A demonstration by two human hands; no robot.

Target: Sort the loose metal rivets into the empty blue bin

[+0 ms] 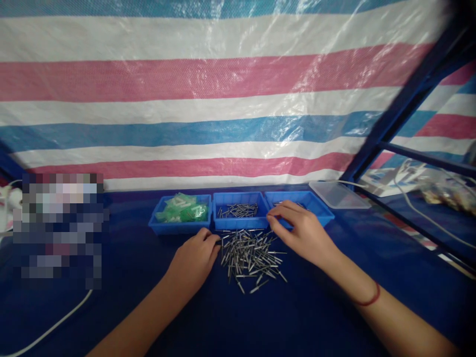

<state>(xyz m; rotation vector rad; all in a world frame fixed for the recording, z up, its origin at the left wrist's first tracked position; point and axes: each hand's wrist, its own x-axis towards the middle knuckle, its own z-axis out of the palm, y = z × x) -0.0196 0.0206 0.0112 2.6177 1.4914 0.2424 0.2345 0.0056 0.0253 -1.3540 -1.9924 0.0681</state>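
A loose pile of small metal pins [250,255] lies on the blue table cover in front of me. My left hand [195,260] rests at the pile's left edge, fingers curled and pinched on a pin or two at the fingertips. My right hand [301,230] hovers over the pile's upper right, by the front rim of the right blue tray [320,208]; its fingers are bent together, and what they hold is hidden. The middle blue tray [240,220] holds more pins. The left blue tray [169,225] holds small green bags.
A clear plastic lid [336,194] lies right of the trays. A striped tarpaulin [223,99] hangs behind the table. A dark blue metal frame [397,114] stands at the right, with cables beyond it. A white cable [55,325] runs along the lower left.
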